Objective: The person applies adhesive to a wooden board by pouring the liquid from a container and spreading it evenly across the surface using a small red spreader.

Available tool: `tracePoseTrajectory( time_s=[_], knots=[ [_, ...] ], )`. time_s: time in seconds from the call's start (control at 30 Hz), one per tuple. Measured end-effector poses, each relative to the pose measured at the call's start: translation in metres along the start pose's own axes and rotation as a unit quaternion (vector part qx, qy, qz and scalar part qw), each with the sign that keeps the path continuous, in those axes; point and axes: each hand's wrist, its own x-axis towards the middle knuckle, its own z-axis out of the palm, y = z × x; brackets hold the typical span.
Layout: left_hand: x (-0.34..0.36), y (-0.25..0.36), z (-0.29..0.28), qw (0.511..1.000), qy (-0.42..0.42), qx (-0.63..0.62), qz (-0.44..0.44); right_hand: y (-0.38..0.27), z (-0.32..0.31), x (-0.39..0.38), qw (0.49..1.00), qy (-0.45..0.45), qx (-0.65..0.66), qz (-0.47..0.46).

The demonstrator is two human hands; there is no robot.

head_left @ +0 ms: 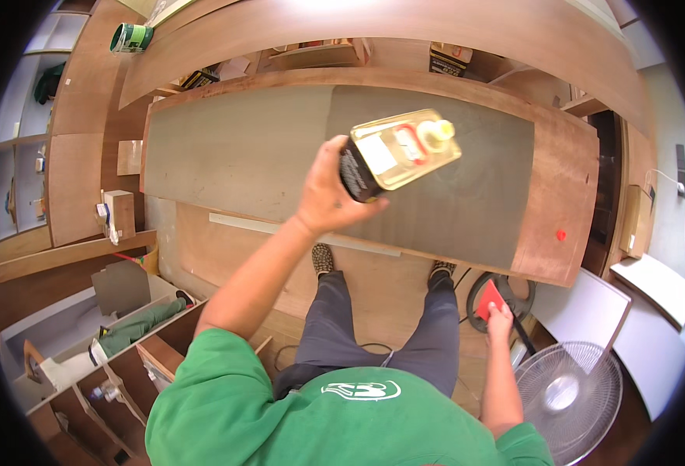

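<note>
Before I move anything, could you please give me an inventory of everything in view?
Can: one, gold top with dark side, in the left hand above the board
Flat piece: one, red, in the right hand
Board: one, brown and grey, centre
Small piece: one, red, on the board's right end
Strip: one, pale, along the board's near edge
Tub: one, green, upper left
Fan: one, grey, lower right
White panels: several, white, right side
Shelves: several, pale, far left; small contents unclear
Shirt: one, green, bottom
Trousers: one pair, dark grey, below the board
Shoes: two, patterned, near the board's edge
Hands: two, bare, one left, one right
</note>
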Motion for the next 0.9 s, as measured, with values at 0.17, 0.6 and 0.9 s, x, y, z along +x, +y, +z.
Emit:
tracePoseTrajectory(
  time_s=[0.17,0.6,0.9],
  knots=[
    [-0.029,-0.068,-0.201,0.961,-0.089,0.250,-0.080,-0.010,0.028,-0.200,0.996,0.039,0.006,0.083],
    [0.047,-0.155,-0.324,0.818,-0.322,0.476,-0.019,0.060,0.100,-0.340,0.973,0.039,-0.171,0.150],
    [0.078,-0.129,-0.312,0.751,-0.392,0.531,0.007,0.088,0.135,-0.290,0.982,0.019,-0.104,0.157]
  ],
)
